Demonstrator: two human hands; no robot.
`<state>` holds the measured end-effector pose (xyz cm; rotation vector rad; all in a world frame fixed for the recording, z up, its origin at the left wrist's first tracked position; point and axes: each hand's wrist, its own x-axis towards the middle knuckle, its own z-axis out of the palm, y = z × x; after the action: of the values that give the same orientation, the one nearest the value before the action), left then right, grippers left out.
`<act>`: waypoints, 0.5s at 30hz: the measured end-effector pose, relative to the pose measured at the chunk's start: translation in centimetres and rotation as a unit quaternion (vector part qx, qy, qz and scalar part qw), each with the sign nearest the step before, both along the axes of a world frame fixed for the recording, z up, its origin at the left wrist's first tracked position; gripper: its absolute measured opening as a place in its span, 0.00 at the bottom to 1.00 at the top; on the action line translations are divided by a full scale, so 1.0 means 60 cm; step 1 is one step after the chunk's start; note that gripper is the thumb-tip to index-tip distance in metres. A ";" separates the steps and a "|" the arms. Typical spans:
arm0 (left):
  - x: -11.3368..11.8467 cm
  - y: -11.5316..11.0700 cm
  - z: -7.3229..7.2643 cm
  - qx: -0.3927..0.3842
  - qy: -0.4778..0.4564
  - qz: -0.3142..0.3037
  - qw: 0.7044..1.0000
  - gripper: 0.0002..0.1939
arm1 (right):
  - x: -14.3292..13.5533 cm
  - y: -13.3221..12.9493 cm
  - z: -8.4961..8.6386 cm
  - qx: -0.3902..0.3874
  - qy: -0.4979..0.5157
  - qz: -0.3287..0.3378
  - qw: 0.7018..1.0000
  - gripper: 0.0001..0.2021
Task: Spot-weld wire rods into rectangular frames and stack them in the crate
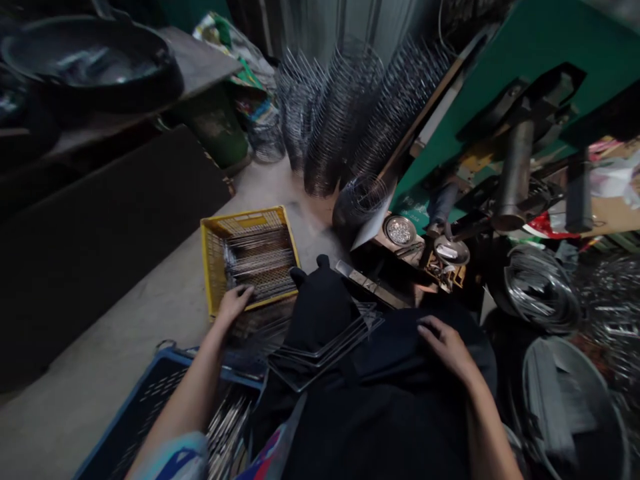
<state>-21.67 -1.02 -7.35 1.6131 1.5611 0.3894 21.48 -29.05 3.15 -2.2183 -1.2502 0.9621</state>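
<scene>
My left hand (234, 305) is at the near left corner of a yellow plastic crate (245, 219), with its fingers stretched out and nothing visible in them. Inside the crate lie many thin metal wire pieces (263, 252) in rows. Several bent wire frames (320, 353) rest across my lap on dark cloth (400, 400). Over the right side of the lap, my right hand (447, 343) hovers or rests with fingers loosely apart, holding nothing I can see. Whether it touches the cloth, I cannot tell.
A blue crate (135, 407) with metal rods stands at lower left. Tall wire coils (345, 113) lean at the back. A green machine (540, 60) rises at right, with a small dish of metal bits (400, 231) below it. Wire bundles (543, 290) and a round basin (575, 407) sit at right.
</scene>
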 end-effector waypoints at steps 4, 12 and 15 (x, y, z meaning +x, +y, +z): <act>0.093 -0.075 0.066 -0.017 -0.067 -0.293 0.953 0.19 | 0.015 -0.001 0.034 0.024 -0.051 -0.011 0.998 0.17; 0.164 -0.200 0.119 0.151 0.089 -0.509 0.843 0.18 | 0.139 -0.132 0.037 0.078 -0.146 -0.180 0.970 0.21; 0.178 -0.171 0.127 0.154 0.083 -0.465 0.868 0.20 | 0.235 -0.224 0.007 0.043 -0.228 -0.256 0.939 0.24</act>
<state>-10.96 -11.29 0.29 2.4732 0.6739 -0.0463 35.60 -42.49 3.56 -2.5852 -0.7762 0.1950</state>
